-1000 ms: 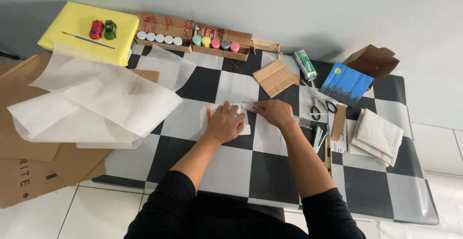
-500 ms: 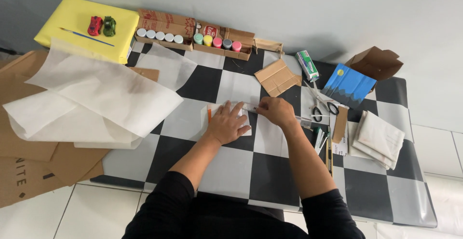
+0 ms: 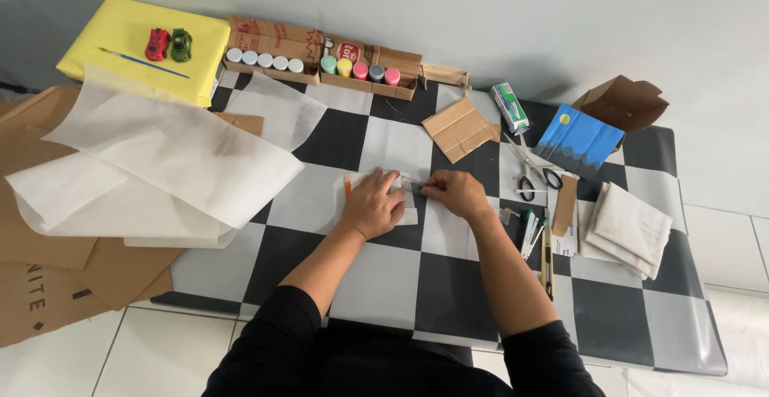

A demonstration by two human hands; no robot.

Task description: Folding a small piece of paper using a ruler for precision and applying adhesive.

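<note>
Checkered black & white worktop [image 3: 376,285] carries everything. Big sheets of white tissue paper [image 3: 160,165] lie well left of the fingers, spilling off the edge over brown cardboard [image 3: 48,285] on the floor. Yellow box [image 3: 144,40] far up-left of the fingers, w/ two toy cars, red [image 3: 157,44] & green [image 3: 181,44], on top. Row of paint pots [image 3: 320,64] in cardboard trays sits up beyond the fingers. Blue painted card [image 3: 581,141] & folded white cloth [image 3: 629,229] well to the right; flat cardboard scrap [image 3: 459,128] just above-right; scissors [image 3: 533,169] right of the fingers.

Left hand [image 3: 373,205] lies flat, fingers spread apart, pressing down a small white paper piece [image 3: 352,201] mid-worktop; an orange strip shows at the paper's left edge. Right hand [image 3: 456,194] is beside it, fingers together, pinched at the paper's right end on sth thin – can't tell what. The hands nearly touch.
</note>
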